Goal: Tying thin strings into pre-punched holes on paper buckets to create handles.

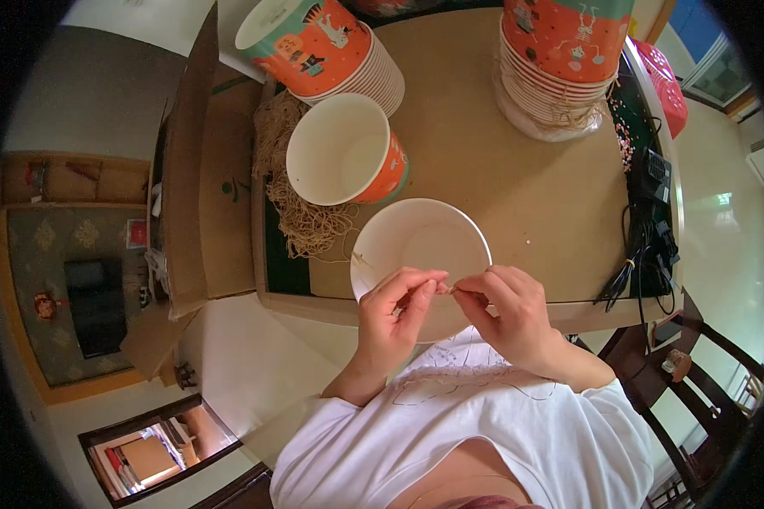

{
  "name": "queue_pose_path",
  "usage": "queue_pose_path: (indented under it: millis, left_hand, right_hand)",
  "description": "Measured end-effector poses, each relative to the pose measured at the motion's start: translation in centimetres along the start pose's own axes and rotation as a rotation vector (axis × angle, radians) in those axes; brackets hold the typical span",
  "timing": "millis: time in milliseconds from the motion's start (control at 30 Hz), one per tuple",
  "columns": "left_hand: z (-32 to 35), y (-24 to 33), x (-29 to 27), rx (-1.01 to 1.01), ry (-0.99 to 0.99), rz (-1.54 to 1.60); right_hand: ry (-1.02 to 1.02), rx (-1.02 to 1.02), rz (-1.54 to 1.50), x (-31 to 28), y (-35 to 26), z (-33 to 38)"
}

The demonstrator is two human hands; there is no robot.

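Note:
Just above the near rim of a white paper bucket (433, 225), my left hand (390, 310) and my right hand (514, 310) meet fingertip to fingertip. Both are closed in a pinch, and a thin bit of tan string (446, 290) shows between them. The bucket stands at the table's near edge with its opening facing me; my hands cover part of it. Close behind it on the left, an orange-and-green paper bucket (390, 174) leans, its white inside showing. A loose heap of tan string (310, 225) lies beside that bucket.
Two stacks of nested paper buckets stand farther back, a left stack (314, 51) lying tilted and a right stack (560, 51) with string round it. An open cardboard box (221, 170) borders the table's left side. Black cables (641, 254) and a red plastic basket (662, 89) are at right.

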State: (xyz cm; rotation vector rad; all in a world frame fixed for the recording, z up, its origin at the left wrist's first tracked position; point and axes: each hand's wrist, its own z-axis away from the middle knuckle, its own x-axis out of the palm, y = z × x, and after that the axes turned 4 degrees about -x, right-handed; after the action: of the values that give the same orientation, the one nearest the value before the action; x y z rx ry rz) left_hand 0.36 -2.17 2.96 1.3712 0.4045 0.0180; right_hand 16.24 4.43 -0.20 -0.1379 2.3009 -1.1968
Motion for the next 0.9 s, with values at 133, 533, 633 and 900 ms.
queue_pose_path:
  millis: [133, 533, 633, 900]
  left_hand:
    - [0.0, 0.0, -0.1, -0.01, -0.009, -0.013]
    - [0.1, -1.0, 0.0, 0.141, 0.025, -0.026]
    - [0.1, -1.4, 0.0, 0.141, 0.079, -0.024]
    - [-0.2, -1.6, 0.7, 0.243, 0.188, -0.133]
  right_hand:
    - [0.008, -0.001, 0.002, -0.1, -0.1, 0.0]
    - [0.008, -0.032, -0.009, 0.3, 0.1, 0.1]
    - [-0.029, -0.055, -0.01, 0.2, 0.2, 0.2]
    - [-0.033, 0.0, -0.05, -0.1, 0.1, -0.1]
